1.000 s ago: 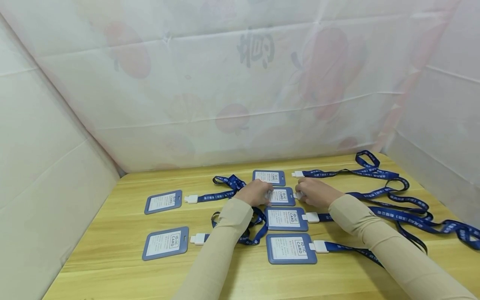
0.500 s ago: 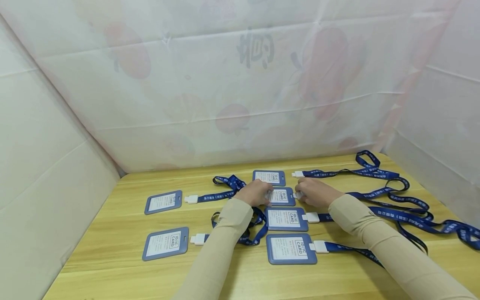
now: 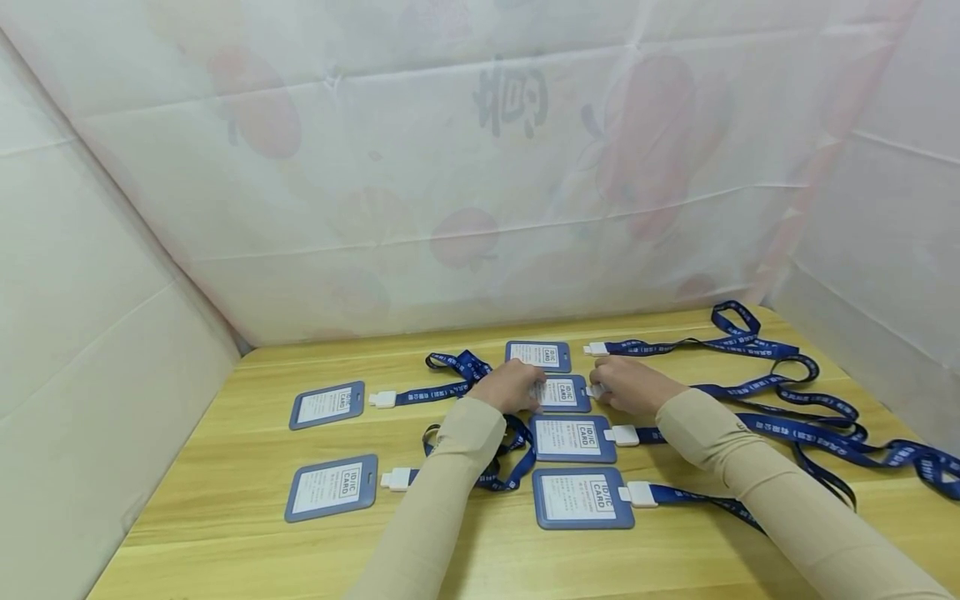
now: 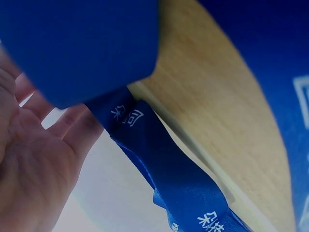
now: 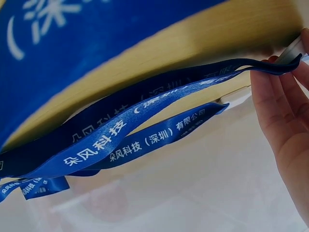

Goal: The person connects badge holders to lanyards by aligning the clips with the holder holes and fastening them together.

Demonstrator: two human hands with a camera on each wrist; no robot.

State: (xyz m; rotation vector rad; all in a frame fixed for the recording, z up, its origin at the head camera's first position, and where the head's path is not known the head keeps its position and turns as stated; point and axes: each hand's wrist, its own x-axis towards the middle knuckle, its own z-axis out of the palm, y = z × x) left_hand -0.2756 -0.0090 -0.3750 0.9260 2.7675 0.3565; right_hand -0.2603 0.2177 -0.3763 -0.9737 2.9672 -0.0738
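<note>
My left hand (image 3: pixel 508 385) and right hand (image 3: pixel 633 385) are low over the wooden table (image 3: pixel 225 467), the left pinching one end of a blue card holder (image 3: pixel 564 394), second from the back in its column, the right pinching the white clip (image 3: pixel 596 391) at its slotted end

All six of your card holders (image 3: pixel 564 393): slate-blue frames, white inserts (image 3: pixel 576 497), dark lettering, boxed ID/IC CARD headings. Lanyards (image 3: pixel 435 392): navy, white characters repeating along straps; vivid royal blue in your right wrist view. Clips (image 3: pixel 642 493): plain white. Your sleeves (image 3: pixel 780 492): plain beige. Tabletop (image 3: pixel 225 550): yellow-tan, streaked wood grain. Backdrop cloth (image 3: pixel 375 167) facing you: whitish, faded pinkish-red fruit prints (image 3: pixel 467 237), grey character (image 3: pixel 513 104).
</note>
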